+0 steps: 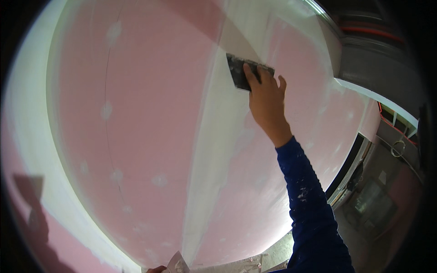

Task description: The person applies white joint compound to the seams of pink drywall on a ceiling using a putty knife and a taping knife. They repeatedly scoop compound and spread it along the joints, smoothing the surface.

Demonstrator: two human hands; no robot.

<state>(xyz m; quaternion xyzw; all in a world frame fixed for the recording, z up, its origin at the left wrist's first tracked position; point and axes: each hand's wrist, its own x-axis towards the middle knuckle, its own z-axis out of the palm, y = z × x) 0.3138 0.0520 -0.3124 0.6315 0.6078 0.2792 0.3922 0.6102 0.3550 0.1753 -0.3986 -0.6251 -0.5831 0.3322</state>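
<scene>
My right hand (pixel 269 107) is raised high on a pink wallboard (pixel 154 113), its fingers pressed over a dark, wide putty knife (pixel 237 73). The blade lies against a broad whitish band of joint compound (pixel 207 150) that runs up the board. Pale compound shows along the blade's top edge. At the lower edge, only a bit of my left hand (pixel 157 270) comes into view. It grips a pale flat plate (pixel 176 264) with a pointed corner up and smears on it; the rest is cut off.
Whitish spots (pixel 106 110) of filler dot the board along a thin dark vertical line. A white-coated corner strip (pixel 38 91) curves down the left side. At the right are a dark overhead recess (pixel 382 68) with red tubing and a coiled cable (pixel 398 149).
</scene>
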